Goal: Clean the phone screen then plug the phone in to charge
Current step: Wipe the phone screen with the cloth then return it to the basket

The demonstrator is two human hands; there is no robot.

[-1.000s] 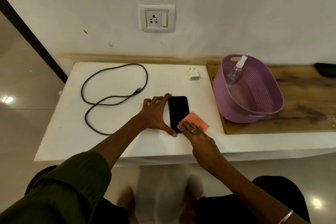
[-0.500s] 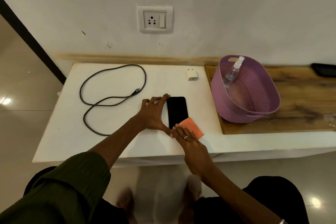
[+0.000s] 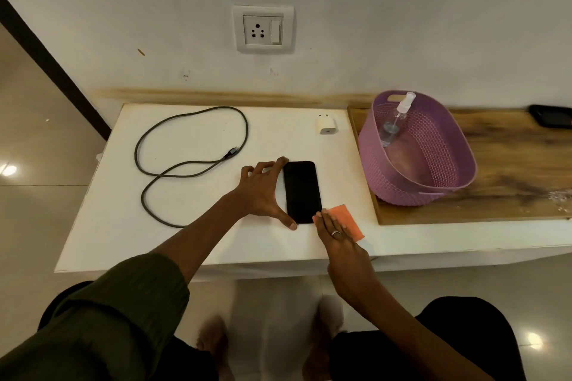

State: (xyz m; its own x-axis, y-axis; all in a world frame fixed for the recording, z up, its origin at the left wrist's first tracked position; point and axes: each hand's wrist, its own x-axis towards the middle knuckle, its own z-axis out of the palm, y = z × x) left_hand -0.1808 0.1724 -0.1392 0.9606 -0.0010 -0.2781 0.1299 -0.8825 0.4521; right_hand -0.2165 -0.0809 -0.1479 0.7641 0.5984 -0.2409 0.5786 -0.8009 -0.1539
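1. Two hands work at the phone (image 3: 302, 191), which lies flat and face up on the white table (image 3: 102, 213), screen dark.
2. Spread open, the left hand (image 3: 263, 193) brackets the phone's left edge: forefinger at the far corner, thumb at the near corner. Likely this stops the phone sliding under the wiping.
3. Flat and open too, the right hand (image 3: 337, 235) presses the orange cloth (image 3: 346, 221) to the table with extended fingers, just right of the left thumb and touching the phone's near right corner. Nothing is pinched; the cloth is held by downward pressure.
4. Beyond the left hand's knuckles the charging cable (image 3: 192, 164) loops loose, its plug end near that hand.
5. Farther past the phone, the white adapter (image 3: 326, 124) sits unplugged below the wall socket (image 3: 263, 28).
6. Charging has not begun; cleaning seems to be the step in hand.
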